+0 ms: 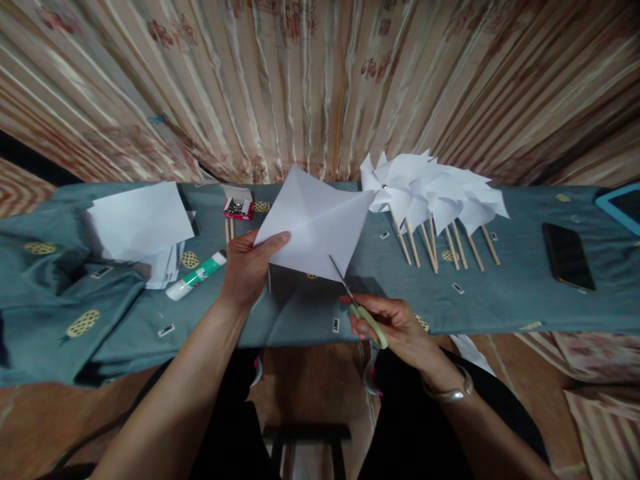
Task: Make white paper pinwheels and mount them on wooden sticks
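My left hand (250, 263) grips a white square sheet of paper (315, 213) by its left corner, thumb on top. The sheet has crease lines meeting near its middle and is held above the table. My right hand (393, 327) is closed around the light green handles of a pair of scissors (370, 323). The scissor blades lie at the sheet's lower right corner, pointing up and left toward its middle. How far the paper is cut there, I cannot tell.
Several white paper pinwheels (435, 187) on wooden sticks lie at the back right. A phone (569, 257) and a blue-edged device (620, 203) are farther right. To the left are paper sheets (143, 220), a glue stick (197, 275) and a small red box (238, 205) of metal pins. Patterned cloth (295, 330) covers the table.
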{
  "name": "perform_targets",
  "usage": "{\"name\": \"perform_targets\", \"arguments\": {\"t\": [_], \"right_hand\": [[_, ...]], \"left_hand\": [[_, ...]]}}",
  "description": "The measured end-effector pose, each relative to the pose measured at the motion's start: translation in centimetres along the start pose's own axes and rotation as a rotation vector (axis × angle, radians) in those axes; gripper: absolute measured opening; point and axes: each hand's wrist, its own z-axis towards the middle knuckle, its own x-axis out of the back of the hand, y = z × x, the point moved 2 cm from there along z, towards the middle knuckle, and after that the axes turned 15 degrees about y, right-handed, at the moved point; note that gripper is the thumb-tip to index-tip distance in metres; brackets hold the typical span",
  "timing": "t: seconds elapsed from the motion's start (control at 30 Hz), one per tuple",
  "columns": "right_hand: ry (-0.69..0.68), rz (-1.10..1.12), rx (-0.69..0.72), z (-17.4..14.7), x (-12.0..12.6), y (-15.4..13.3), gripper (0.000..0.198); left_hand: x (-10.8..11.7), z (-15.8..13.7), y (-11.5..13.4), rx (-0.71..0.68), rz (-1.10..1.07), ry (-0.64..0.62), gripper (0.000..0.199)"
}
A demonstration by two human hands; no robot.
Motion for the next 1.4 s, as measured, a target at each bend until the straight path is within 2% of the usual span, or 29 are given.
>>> {"name": "perform_targets", "arguments": {"t": [0.23,0.4,0.6,1.13,1.4], "right_hand": [[-0.006,0.044,-0.025,0.0,0.1,0.3,0.041],[0.001,0.026,-0.008,0.0,0.1,0.2,0.042],[0.008,0.025,-0.003,0.1,0.2,0.2,0.046],[0.038,0.071,-0.012,0.1,-0.1,0.4,0.046],[0.053,0.136,-0.084,0.0,-0.3,0.3,0.046]], "left_hand": [[-0.1,0.0,-0.1,0.003,-0.005,-0.024,0.017],[-0.2,-0.2,-0.3,0.027,-0.033,-0.032,0.022],[-0.3,-0.8,-0.8,0.045,0.038,-0.083,0.021],[-0.3,-0.5,-1.1,0.044,0.024,-0.072,0.018],[-0.3,-0.7,-1.0,0.046,0.016,-0.079,0.021]]}}
